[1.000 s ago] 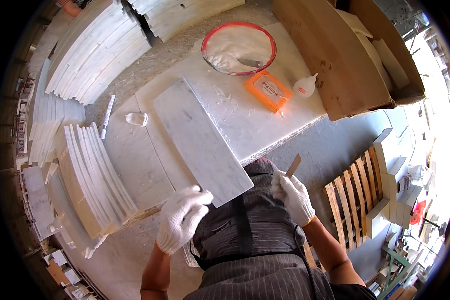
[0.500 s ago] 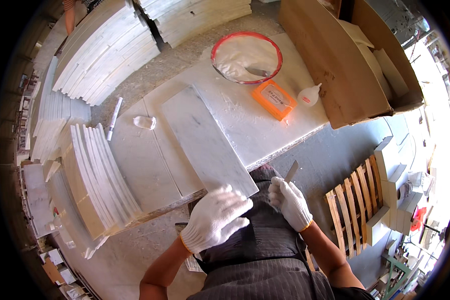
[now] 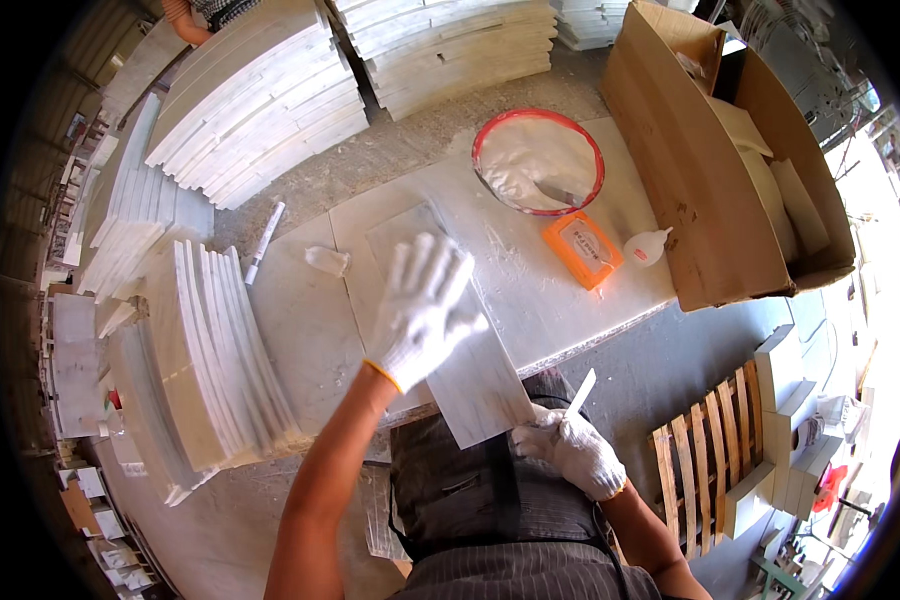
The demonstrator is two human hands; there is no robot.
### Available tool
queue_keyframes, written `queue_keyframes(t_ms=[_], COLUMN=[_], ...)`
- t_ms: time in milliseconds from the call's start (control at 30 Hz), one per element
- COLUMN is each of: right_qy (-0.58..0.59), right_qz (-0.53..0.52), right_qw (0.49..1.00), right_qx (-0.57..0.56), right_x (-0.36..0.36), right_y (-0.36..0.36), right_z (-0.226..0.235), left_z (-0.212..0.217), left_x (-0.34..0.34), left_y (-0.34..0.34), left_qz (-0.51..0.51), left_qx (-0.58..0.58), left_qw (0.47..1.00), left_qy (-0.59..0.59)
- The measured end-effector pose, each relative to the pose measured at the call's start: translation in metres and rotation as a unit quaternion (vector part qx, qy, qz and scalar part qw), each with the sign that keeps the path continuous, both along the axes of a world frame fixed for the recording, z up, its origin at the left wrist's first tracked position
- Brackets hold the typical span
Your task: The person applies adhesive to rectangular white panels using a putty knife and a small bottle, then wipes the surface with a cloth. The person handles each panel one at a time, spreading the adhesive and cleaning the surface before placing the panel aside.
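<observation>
A long pale grey marble slab point(image 3: 482, 392) lies across the worktable, its near end sticking out past the table edge toward my apron. Over its middle is my left hand point(image 3: 420, 312), in a white knit glove, fingers spread and holding nothing; I cannot tell whether it touches the stone. My right hand point(image 3: 576, 456), gloved too, is closed around a flat-bladed scraper point(image 3: 582, 393) whose blade points up and away. The fingers of that hand are beside the slab's near right corner. Part of the slab is hidden under my left hand.
A red-rimmed bowl point(image 3: 602, 165) of white paste with a blade in it, an orange box point(image 3: 582, 250) and a white squeeze bottle point(image 3: 647, 247) stand at the far right. Marker point(image 3: 265, 243) and stone stacks point(image 3: 260, 110) are leftward. A cardboard box point(image 3: 670, 170) and pallet point(image 3: 708, 455) flank the right.
My left hand has moved forward from the table's near edge to above the slab, fingers spreading. The slab's near end sits closer to me, and my right hand is now beside its corner.
</observation>
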State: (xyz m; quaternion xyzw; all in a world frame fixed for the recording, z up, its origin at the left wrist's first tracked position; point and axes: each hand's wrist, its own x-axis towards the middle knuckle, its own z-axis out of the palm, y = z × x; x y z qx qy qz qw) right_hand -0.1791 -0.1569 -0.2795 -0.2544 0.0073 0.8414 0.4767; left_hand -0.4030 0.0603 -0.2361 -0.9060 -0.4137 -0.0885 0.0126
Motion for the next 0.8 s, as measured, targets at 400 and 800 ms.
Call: queue_keyframes(t_ms=[400,800], right_qy=[-0.541,-0.370], right_qz=[0.273,0.174], right_qw=[0.721,0.912], right_qx=[0.337,0.036], right_x=[0.002,-0.005], right_y=[0.032,0.023], right_z=[0.029,0.028], left_z=[0.035,0.036], left_x=[-0.015,-0.013], left_y=[-0.163,-0.080], left_qz=[-0.151,0.058], left_qx=[-0.394,-0.080], left_qw=[0.835,0.979], left_qy=[-0.352,-0.180])
